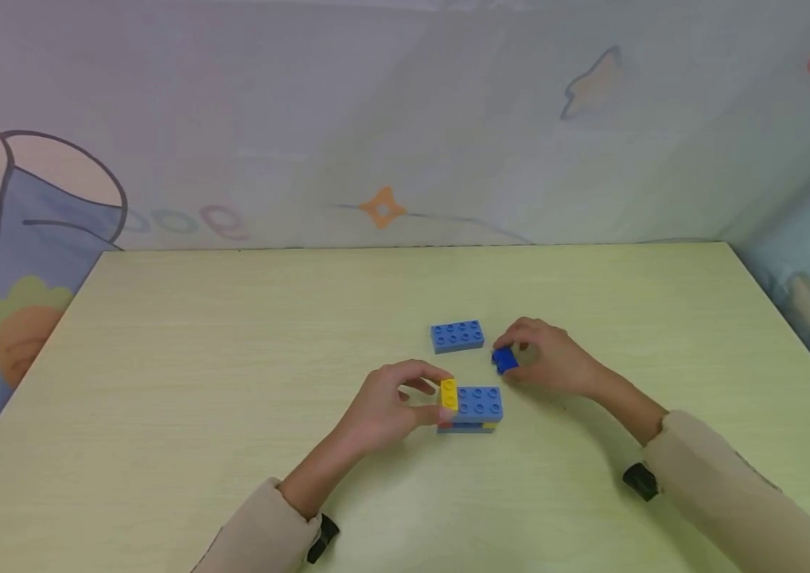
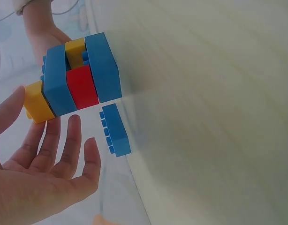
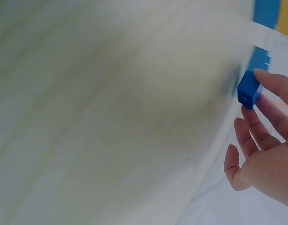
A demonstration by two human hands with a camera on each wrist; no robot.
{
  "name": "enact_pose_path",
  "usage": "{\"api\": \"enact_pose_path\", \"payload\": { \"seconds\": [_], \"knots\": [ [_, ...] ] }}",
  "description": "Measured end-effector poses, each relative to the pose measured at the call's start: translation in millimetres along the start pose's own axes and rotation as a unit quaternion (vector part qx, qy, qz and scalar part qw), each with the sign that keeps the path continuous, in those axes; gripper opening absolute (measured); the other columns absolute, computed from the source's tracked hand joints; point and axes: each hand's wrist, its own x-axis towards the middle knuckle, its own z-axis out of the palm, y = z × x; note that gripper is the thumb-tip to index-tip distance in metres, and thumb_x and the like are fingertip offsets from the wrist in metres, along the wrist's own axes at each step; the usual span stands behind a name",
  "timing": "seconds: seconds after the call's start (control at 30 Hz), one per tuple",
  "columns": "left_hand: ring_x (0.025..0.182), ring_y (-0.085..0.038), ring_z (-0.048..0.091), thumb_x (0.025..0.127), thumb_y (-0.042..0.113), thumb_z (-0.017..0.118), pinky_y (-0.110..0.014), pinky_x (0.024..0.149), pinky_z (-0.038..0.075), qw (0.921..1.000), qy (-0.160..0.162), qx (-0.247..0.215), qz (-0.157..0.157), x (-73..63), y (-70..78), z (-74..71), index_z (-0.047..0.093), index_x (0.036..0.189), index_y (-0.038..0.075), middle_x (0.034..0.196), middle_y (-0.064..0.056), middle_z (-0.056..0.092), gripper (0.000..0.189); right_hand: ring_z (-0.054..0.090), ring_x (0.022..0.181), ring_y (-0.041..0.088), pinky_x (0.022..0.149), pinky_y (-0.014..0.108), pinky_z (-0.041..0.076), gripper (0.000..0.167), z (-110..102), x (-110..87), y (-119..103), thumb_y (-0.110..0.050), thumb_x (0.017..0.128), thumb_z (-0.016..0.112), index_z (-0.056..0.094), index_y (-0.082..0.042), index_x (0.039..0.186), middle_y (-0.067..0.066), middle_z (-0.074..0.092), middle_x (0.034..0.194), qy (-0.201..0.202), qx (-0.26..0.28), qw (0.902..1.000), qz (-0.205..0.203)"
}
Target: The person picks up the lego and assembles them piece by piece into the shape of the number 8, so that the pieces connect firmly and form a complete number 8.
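Observation:
A small stack of building bricks stands on the table, with a light-blue brick [image 1: 480, 403] as its upper layer. Below that, a red brick [image 2: 82, 86] and a yellow one [image 2: 75, 52] sit side by side over a blue base brick [image 2: 103, 68]. My left hand [image 1: 392, 404] pinches a small yellow brick [image 1: 449, 395] at the left end of the stack's top, against the light-blue brick. Beyond the stack to the right, my right hand [image 1: 551, 362] holds a small dark-blue brick [image 1: 504, 360] between thumb and fingers, close to the tabletop.
A loose light-blue brick [image 1: 457, 337] lies studs up behind the stack, left of my right hand. The pale wooden table [image 1: 197, 358] ends at a cloth backdrop [image 1: 269, 119] with printed drawings along its far edge.

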Motion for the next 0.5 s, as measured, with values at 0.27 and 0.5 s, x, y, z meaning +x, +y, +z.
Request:
{"api": "enact_pose_path", "payload": {
  "seconds": [0.27, 0.5],
  "knots": [
    [0.097, -0.022, 0.058, 0.077, 0.014, 0.074, -0.043, 0.083, 0.044, 1.0, 0.0, 0.004, -0.005, 0.4, 0.0, 0.2, 0.066, 0.104, 0.011, 0.105, 0.0, 0.063, 0.028, 0.052, 0.093, 0.02, 0.08, 0.046, 0.038, 0.029, -16.3, -17.8, -17.0, -0.014, 0.079, 0.072, 0.06, -0.01, 0.105, -0.003, 0.06, 0.099, 0.022, 0.093, 0.9953, -0.014],
    [0.097, -0.022, 0.057, 0.077, 0.014, 0.073, -0.043, 0.083, 0.043, 1.0, -0.001, 0.006, -0.005, 0.1, 0.7, 0.0, 0.066, 0.104, 0.011, 0.105, 0.0, 0.063, 0.028, 0.052, 0.094, 0.016, 0.077, 0.042, 0.04, 0.032, -14.5, -34.8, -33.4, -0.011, 0.082, 0.068, 0.061, -0.011, 0.113, -0.006, 0.062, 0.104, 0.019, 0.128, 0.9879, -0.085]
  ]
}}
